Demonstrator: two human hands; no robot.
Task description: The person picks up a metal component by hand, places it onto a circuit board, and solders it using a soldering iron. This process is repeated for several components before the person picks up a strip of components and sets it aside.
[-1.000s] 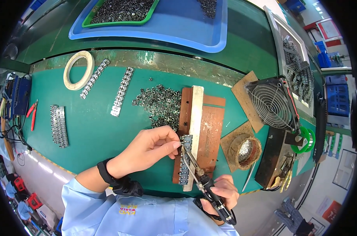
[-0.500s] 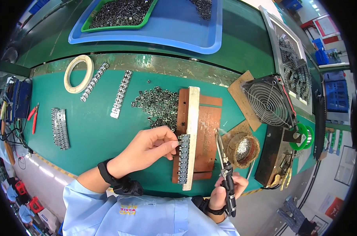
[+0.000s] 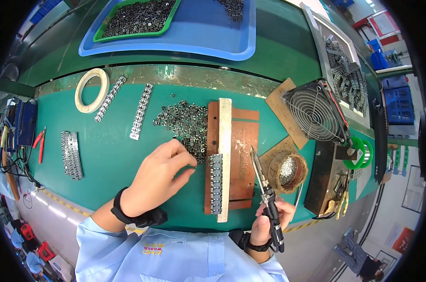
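A strip of dark grey rectangular components [image 3: 216,184] lay along the pale straight bar [image 3: 225,134] on a reddish-brown board [image 3: 245,136], just right of and below the frame's centre. Left of it, the left hand [image 3: 157,176] was near a heap of small silvery metal pieces [image 3: 182,122], thumb and forefinger slightly parted; whether the tips held a piece, I could not tell. At lower right, the right hand [image 3: 278,217] had its fingers closed around a black-handled soldering iron [image 3: 268,197], its metal tip pointing up and left, beside a rough brown round pot [image 3: 302,175]. A black fan with a wire grille [image 3: 315,115] stood at right; a large blue plastic tray [image 3: 215,43] sat at the top.
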